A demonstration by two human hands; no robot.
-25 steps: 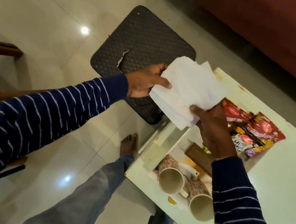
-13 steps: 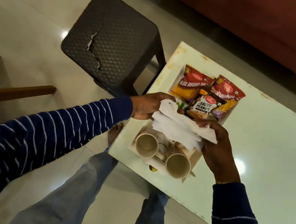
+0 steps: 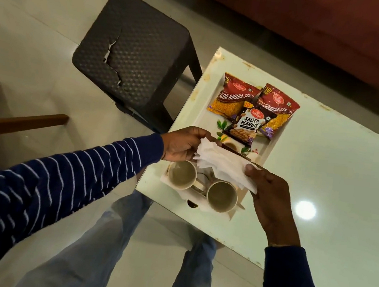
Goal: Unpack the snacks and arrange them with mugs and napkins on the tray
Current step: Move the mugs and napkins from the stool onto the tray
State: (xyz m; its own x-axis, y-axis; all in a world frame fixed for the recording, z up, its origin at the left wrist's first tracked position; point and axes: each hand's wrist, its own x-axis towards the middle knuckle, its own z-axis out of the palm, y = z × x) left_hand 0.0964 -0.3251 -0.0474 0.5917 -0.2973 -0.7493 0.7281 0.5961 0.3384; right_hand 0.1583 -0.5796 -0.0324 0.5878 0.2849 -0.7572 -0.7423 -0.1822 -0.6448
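Note:
A stack of white napkins (image 3: 222,168) hangs just above the middle of the white tray (image 3: 204,115). My left hand (image 3: 181,146) pinches its left end and my right hand (image 3: 270,197) grips its right end. At the tray's far end lie two red Aloo Bhujia Sev packets (image 3: 234,96) (image 3: 277,106) with a dark Salted Peanuts packet (image 3: 246,124) on top between them. Two empty mugs (image 3: 182,175) (image 3: 222,197) stand upright at the tray's near end, just below the napkins.
The tray sits at the left end of a pale glossy table (image 3: 334,186). A dark plastic stool (image 3: 133,51) with a cracked seat stands left of the table. A brown sofa (image 3: 319,28) runs along the back. My legs are below the table's near edge.
Both hands have lowered the napkins from up in the air down to just over the tray, between the snack packets and the mugs. The view has also shifted.

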